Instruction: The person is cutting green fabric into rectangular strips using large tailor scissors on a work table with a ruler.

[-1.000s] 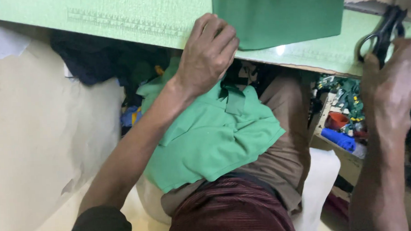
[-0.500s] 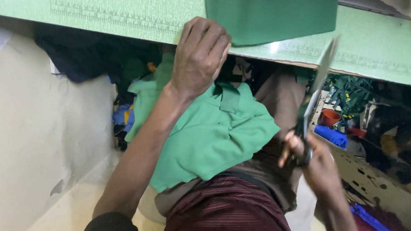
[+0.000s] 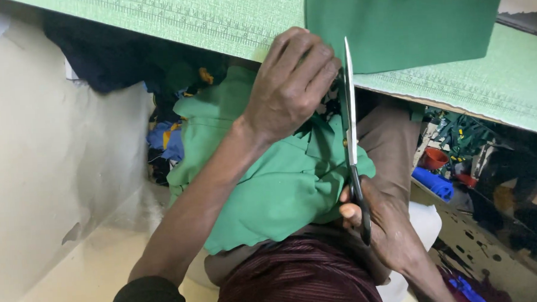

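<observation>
Scissors (image 3: 351, 141) clenched in right hand (image 3: 383, 224), blades up beside left hand (image 3: 293, 83) grasping cloth (image 3: 282, 186) at desk (image 3: 202, 21) edge; knuckles could be nicked.

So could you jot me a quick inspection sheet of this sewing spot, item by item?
Surface: light green cutting table with printed ruler markings, seen at its near edge.
Job's things: dark green fabric sheet on the table; long steel scissors with black handles, blades pointing up toward the table edge; bright green cloth bunched in the lap.
Clutter: blue roll, red pot and scraps under the table, right.
Hands: left hand at the table edge; right hand grips the scissor handles.
Cables: nothing seen.
Surroundings: cream wall, left.
</observation>
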